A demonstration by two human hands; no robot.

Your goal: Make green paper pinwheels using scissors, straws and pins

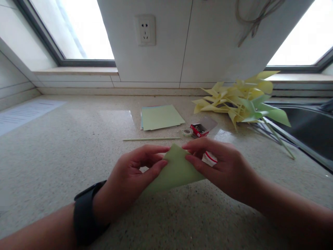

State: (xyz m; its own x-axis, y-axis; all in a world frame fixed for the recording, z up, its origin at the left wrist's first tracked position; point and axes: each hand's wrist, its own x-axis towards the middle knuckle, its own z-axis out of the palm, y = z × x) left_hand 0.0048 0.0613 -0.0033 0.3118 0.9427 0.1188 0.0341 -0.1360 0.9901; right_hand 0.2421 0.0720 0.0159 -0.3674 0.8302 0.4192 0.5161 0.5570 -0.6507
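A sheet of pale green paper point(177, 172), folded into a triangle, is held up between both hands with its point away from me. My left hand point(139, 170) pinches the left edge near the point, thumb on the near face. On the opposite edge my right hand point(215, 159) has a similar pinch. A thin pale stick point(151, 139) lies on the counter just beyond the paper. Past it is a stack of coloured paper point(162, 118), green on top. An open red box point(199, 129) of small metal pins stands beside a small roll of tape point(187, 132).
Several yellow and green paper pinwheels point(241, 99) lie in a pile at the back right, next to a sink point(307, 121). A printed sheet point(28, 113) is at the far left. Behind the counter point(85, 149) rises a wall with a socket point(145, 30).
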